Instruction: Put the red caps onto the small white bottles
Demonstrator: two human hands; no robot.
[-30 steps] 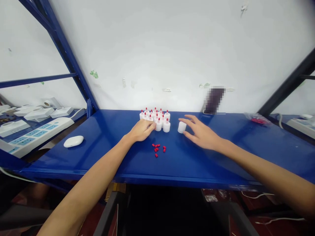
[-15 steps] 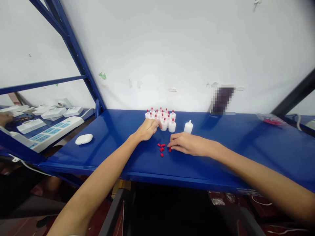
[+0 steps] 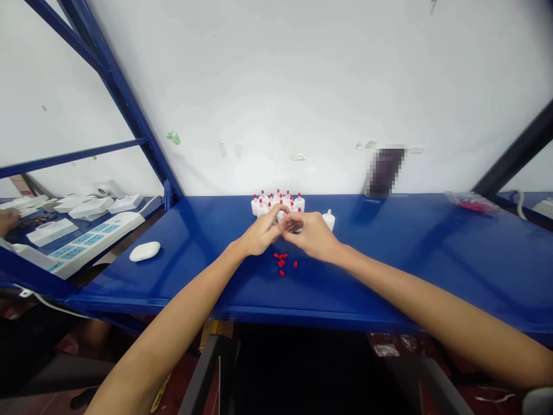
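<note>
My left hand (image 3: 259, 234) and my right hand (image 3: 314, 235) meet in front of a cluster of small white squeeze bottles (image 3: 256, 206) with red tips. The fingers of both hands are curled together; whatever lies between them is mostly covered. A bit of white shows there, but I cannot tell if it is held or stands behind. Just beyond my right hand is a white bottle (image 3: 329, 220) with a bare nozzle, partly hidden by the hand. Several loose red caps (image 3: 281, 263) lie on the blue table (image 3: 371, 288), nearer to me than the hands.
A white rounded case (image 3: 145, 251) sits at the table's left. Further left are a power strip (image 3: 97, 239), white boxes (image 3: 90, 207) and another person's hand (image 3: 8, 220). A pixelated dark object (image 3: 384, 173) leans on the wall. A clear bag with red pieces (image 3: 472, 204) lies far right.
My right hand has left the loose red caps and moved up and left to meet my left hand. The left hand has turned and its fingers now face the right hand's. The view has shifted slightly.
</note>
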